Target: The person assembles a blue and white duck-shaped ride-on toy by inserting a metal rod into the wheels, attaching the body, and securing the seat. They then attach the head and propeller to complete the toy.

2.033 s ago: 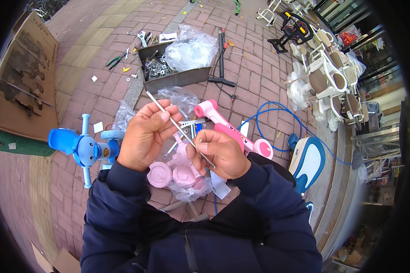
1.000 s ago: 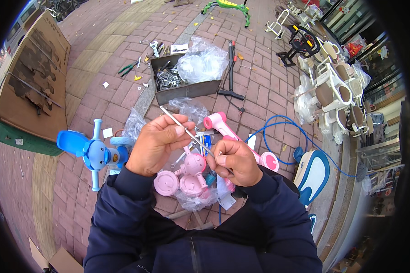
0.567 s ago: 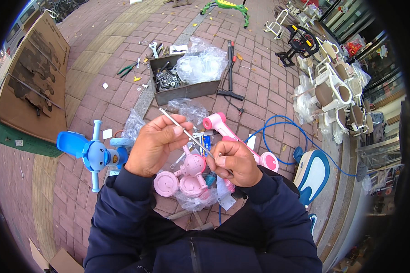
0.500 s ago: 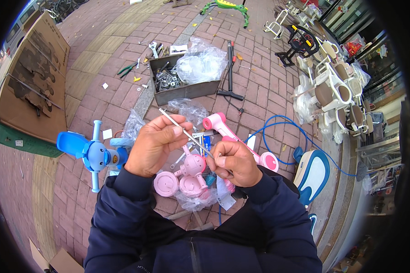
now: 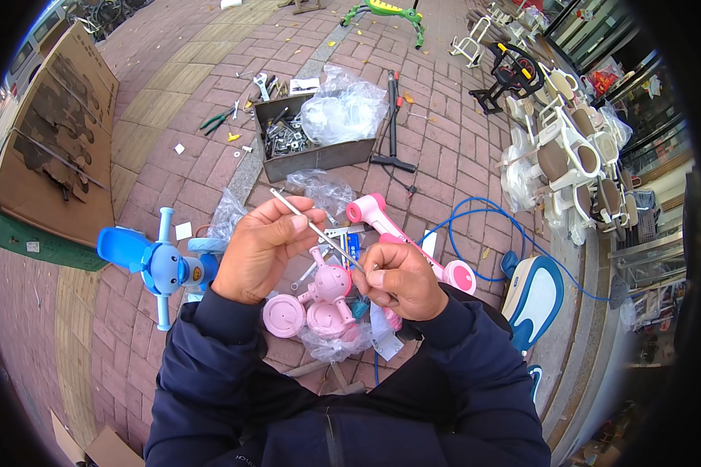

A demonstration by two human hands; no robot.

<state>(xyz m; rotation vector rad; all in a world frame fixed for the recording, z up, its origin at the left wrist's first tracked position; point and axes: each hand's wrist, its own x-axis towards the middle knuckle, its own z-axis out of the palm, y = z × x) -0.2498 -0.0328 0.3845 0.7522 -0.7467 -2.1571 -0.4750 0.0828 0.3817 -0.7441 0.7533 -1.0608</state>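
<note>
My left hand [image 5: 257, 251] pinches the upper part of a thin metal rod [image 5: 331, 243], thumb against fingers. The rod slants down to the right, its far tip sticking out past the fingers. My right hand [image 5: 403, 279] is closed round its lower end, with a small metal piece at the thumb, too small to name. Below the hands lie pink plastic toy parts [image 5: 332, 284], with a round head and handles, partly on clear wrap [image 5: 331, 346]. A pink frame piece [image 5: 371, 210] with a wheel-like end lies behind my right hand, partly hidden by it.
Ahead stands a metal box [image 5: 319, 159] of hardware, with pliers [image 5: 218, 118] and a wrench [image 5: 262, 84] beside it. A blue toy ride-on [image 5: 163, 265] sits left, near a cardboard box [image 5: 54, 117]. Right are a blue hose [image 5: 452, 241], a blue-white seat [image 5: 536, 300] and white child seats [image 5: 568, 148].
Almost nothing differs. Both hands keep their hold on the rod, and its tip has shifted very slightly.
</note>
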